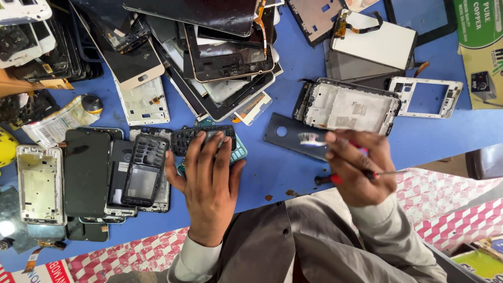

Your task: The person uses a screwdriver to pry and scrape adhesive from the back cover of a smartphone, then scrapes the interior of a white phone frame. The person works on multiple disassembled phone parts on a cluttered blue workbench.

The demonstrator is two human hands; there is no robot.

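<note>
View from above of a blue surface [272, 173] strewn with phone parts. The left hand [209, 183] lies on a small keypad phone [209, 144], its fingers [201, 152] curled over the black front piece and gripping it; the teal body shows beneath. The right hand [356, 167] is clenched around a red-handled screwdriver [335, 178] and a small brush [313, 139], raised above the surface near its front edge. The phone appears partly stripped: the front looks loosened, the body not yet apart. A black back cover [285, 135] and a white frame [346, 107] lie just beyond. Open room remains only between the hands; piled screens [220, 52] crowd the far side.
</note>
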